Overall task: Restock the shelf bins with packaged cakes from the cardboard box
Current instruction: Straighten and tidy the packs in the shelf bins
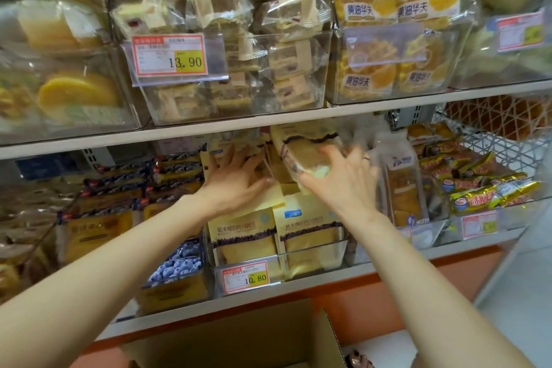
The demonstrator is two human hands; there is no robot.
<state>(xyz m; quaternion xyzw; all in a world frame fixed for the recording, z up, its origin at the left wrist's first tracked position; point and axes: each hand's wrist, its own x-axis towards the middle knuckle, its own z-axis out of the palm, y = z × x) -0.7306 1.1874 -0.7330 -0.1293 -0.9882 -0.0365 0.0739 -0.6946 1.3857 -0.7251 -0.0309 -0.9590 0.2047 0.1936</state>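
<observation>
A clear shelf bin on the lower shelf holds cream-and-purple packaged cakes standing upright. My left hand lies with spread fingers on the packs at the back of that bin, pressing them. My right hand grips one more packaged cake, tilted, above the bin's right half. The cardboard box stands open below the shelf at the bottom middle; its contents are hidden.
Blueberry cake packs fill the bin to the left. A white-wrapped loaf pack and small gold snack packs lie to the right. The upper shelf hangs close above, with a price tag. A wire rack stands far right.
</observation>
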